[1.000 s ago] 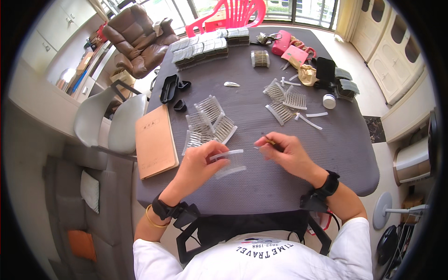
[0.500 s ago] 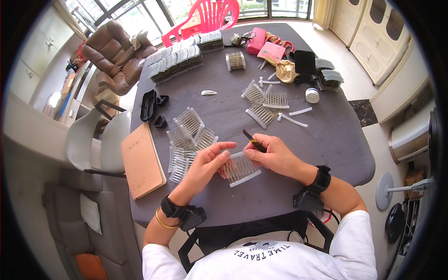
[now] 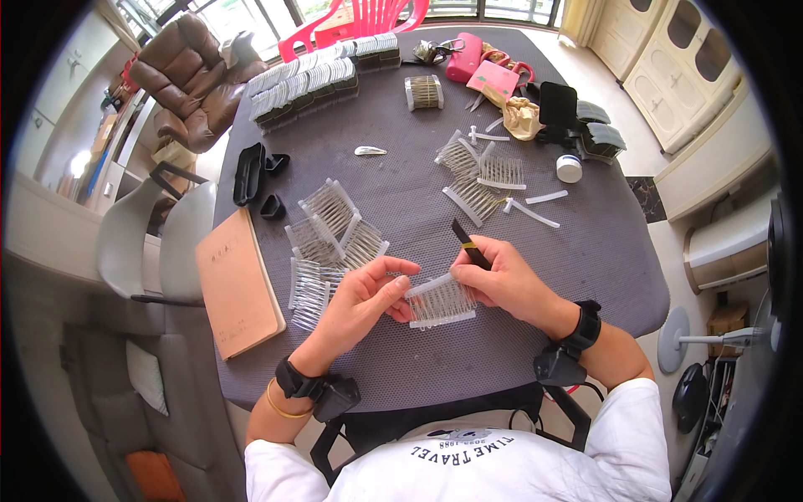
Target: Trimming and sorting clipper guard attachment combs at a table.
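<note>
Clear comb strip (image 3: 441, 301) pinched by left hand (image 3: 361, 303); right hand (image 3: 502, 280) grips dark tool (image 3: 468, 247), tip hidden.

A brown notebook (image 3: 237, 283) lies at the left edge of the grey table (image 3: 401, 184), with black plastic cases (image 3: 251, 173) just beyond it. Rows of stacked strips (image 3: 314, 81) line the far side — near them sit a pink pouch (image 3: 493, 79) and a crumpled paper bag (image 3: 523, 117). A small white-lidded jar (image 3: 569, 168) stands to the right, a red plastic chair (image 3: 368, 18) behind the table, a brown leather armchair (image 3: 188, 71) off to the left.
</note>
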Motion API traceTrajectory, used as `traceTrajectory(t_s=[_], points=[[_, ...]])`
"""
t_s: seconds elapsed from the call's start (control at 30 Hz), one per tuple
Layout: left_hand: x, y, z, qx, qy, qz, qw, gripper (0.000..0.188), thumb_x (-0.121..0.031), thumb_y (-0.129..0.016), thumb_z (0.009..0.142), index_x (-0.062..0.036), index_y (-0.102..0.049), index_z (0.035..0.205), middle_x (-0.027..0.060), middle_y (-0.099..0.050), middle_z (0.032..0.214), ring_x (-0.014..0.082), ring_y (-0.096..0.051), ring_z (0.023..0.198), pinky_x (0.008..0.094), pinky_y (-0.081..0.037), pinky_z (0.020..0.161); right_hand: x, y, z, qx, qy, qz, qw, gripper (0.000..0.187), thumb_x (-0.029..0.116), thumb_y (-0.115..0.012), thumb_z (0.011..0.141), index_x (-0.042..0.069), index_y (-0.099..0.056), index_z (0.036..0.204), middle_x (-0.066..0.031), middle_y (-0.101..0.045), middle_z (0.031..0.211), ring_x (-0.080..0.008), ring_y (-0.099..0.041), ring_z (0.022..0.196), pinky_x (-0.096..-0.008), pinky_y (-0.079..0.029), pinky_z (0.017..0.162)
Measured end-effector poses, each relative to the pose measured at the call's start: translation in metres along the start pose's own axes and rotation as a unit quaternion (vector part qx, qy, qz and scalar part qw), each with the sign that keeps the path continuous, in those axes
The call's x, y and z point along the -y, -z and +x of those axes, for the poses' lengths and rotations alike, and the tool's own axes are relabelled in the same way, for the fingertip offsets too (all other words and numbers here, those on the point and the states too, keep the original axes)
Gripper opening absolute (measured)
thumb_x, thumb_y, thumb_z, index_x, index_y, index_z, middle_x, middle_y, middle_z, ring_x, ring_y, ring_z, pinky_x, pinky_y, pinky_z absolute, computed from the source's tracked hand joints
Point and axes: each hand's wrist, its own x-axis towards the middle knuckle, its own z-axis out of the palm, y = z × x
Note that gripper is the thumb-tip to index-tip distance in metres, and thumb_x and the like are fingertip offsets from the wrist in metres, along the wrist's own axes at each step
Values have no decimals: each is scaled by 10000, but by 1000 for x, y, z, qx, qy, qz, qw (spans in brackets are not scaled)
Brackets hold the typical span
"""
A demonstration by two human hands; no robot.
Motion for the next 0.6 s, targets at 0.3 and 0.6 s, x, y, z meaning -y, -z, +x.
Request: traceTrajectory(t_s=[0.3, 0.6], points=[[-2, -2, -1, 2, 0, 4, 1000, 278, -194, -438, 970, 23, -524, 1119, 67, -639, 851, 88, -632, 700, 208, -531, 642, 1, 9, 0, 15, -75, 126, 989, 96, 121, -576, 856, 45, -517, 866, 22, -482, 591, -9, -373, 426, -173, -246, 348], [0, -1, 1, 13, 2, 36, 999, 317, -241, -405, 982, 12, -585, 918, 74, -641, 787, 109, -634, 675, 222, -528, 629, 0, 8, 1, 12, -74, 115, 991, 105, 136, -572, 870, 53, -510, 887, 17, -498, 580, -4, -354, 395, -173, -224, 328]])
